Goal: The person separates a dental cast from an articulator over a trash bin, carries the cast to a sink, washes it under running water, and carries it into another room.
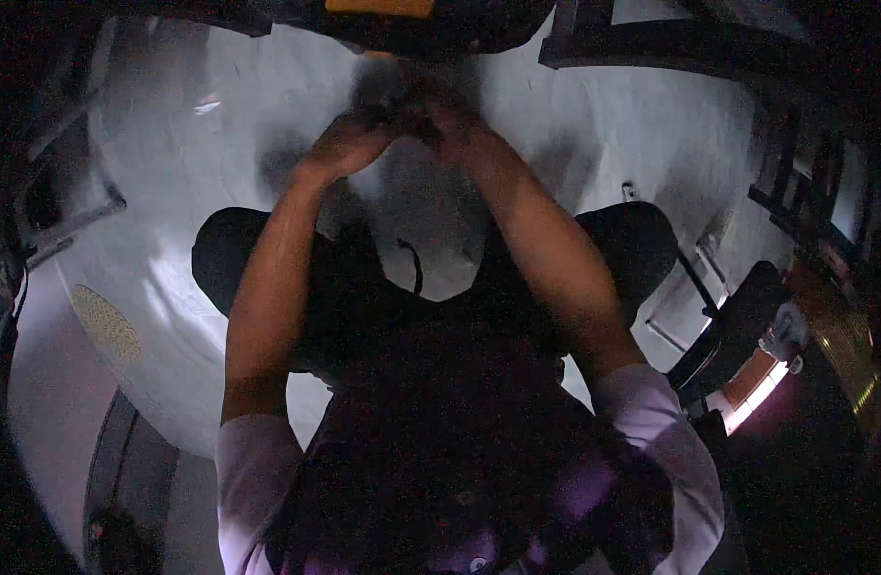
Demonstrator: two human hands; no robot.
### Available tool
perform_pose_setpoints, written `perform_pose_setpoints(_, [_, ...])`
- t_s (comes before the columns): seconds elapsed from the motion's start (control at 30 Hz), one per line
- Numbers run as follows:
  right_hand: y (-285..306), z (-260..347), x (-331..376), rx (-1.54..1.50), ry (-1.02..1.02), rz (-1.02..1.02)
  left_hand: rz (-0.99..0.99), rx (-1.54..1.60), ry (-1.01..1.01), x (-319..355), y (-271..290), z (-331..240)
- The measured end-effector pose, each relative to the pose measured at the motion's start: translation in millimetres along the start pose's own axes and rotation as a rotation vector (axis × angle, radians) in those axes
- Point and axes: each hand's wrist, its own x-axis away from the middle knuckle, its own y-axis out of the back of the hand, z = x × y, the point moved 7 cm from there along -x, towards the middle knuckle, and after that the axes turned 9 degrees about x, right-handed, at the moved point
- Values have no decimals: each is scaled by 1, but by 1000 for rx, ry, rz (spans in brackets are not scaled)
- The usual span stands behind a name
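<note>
Smooth pale floor (603,125), cloth sleeves (651,412)

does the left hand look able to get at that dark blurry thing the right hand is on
Probably yes. The left hand is raised right beside the right hand, both meeting at the dark blurred thing, with nothing between them. The blur hides whether either grip is closed on it.

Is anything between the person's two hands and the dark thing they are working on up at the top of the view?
Nothing visible. The left hand and right hand meet on the dark thing, which is too blurred to identify.
</note>
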Motion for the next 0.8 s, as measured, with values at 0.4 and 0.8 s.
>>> perform_pose_setpoints(0.4, [-154,-29,237,279,-693,996,35,-560,105,11,41,-27])
perform_pose_setpoints(0.8, [-227,-66,329,220,-1300,664,142,-631,-126,6,67,11])
